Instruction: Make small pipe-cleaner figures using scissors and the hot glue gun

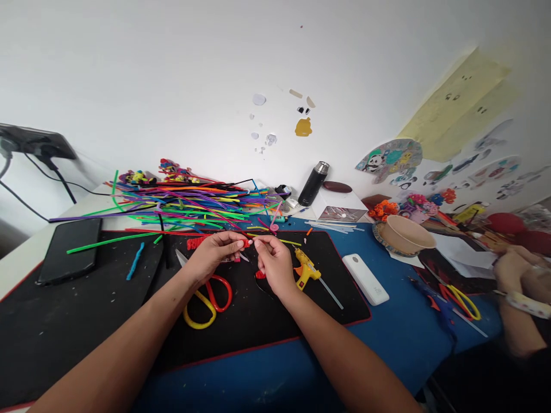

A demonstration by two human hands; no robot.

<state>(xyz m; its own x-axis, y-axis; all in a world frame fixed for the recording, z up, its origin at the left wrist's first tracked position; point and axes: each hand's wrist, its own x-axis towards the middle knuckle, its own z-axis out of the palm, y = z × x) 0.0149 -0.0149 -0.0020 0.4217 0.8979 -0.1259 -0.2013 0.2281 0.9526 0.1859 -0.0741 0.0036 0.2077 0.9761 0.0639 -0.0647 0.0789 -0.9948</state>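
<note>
Above the black mat [267, 327], my left hand [215, 252] pinches a small red fuzzy piece [247, 244] between thumb and fingers. My right hand [274, 261] is closed close beside it, fingertips at a tiny white bit [251, 242] on the piece's right end; whether they grip it is hard to make out. Scissors with red and yellow handles [200, 324] lie below my left hand. Just right of my right hand lies a yellow glue gun [306, 269] with a glue stick in its back. Another red piece [194, 243] rests behind my left hand.
Colourful pipe cleaners [193, 201] are heaped along the wall. A phone [71, 249] lies at left, a white power bank [365, 279] at right. Behind stands a black bottle [313, 184]. Farther right are a bowl [407, 234], more scissors [467, 302] and another person's arms [516, 287].
</note>
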